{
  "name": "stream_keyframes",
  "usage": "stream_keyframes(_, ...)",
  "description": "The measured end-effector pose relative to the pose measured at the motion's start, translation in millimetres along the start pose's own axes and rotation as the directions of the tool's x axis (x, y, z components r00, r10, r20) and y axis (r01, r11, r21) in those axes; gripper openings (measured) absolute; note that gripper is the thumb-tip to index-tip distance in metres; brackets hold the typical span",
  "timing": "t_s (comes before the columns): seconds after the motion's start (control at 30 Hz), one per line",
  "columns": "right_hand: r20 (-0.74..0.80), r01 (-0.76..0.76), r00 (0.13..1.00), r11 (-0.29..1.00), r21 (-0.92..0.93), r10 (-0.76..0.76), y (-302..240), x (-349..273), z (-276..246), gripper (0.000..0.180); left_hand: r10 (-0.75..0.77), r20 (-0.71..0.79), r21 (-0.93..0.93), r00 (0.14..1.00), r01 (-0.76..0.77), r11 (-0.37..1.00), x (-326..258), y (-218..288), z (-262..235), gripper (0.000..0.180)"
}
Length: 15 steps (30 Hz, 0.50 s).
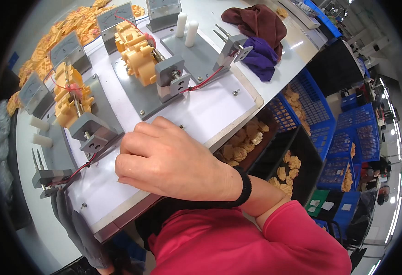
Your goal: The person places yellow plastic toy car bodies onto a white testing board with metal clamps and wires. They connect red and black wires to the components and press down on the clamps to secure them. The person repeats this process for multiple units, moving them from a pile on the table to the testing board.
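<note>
Right hand (173,160) rests curled, knuckles up, on the white test board (210,114), holding nothing visible. Yellow plastic gearbox (70,98) sits clamped at ten o'clock: light, rigid, best gripped by its flanks.

Factory assembly/test station: white desk (219,107) with grey test jigs (171,75), analog meters (65,48), heaps of yellow plastic parts (79,20), blue parts crates (322,114), more crate rows behind.

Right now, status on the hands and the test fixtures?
Right hand curled, knuckles up, resting on white board; grip hidden. Left hand not in view. Two yellow parts seated in grey fixtures. Red wire lies across the board.
</note>
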State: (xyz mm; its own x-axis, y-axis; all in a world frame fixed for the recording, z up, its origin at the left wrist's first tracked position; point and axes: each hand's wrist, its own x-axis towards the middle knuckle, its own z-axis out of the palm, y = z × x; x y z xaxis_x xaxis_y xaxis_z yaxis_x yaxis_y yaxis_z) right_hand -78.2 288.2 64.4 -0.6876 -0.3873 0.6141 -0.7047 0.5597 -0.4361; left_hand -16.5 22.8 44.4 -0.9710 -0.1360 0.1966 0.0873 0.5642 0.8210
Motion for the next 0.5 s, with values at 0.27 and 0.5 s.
stream_keyframes(0.27, -0.013, -0.002, 1.0, 1.0, 0.01, 0.002, 0.9, -3.6, 2.1, 0.016, 0.016, 0.015, 0.035, 1.0, -0.016, 0.999, -0.5, -1.6, 0.9, 0.054)
stream_keyframes(0.5, -0.17, -0.034, 0.983, 0.976, 0.216, 0.072, -0.4, 4.0, 1.8, 0.042, -0.038, 0.082, -0.067, 0.996, 0.044, 0.997, 10.9, 8.0, -27.7, 0.056)
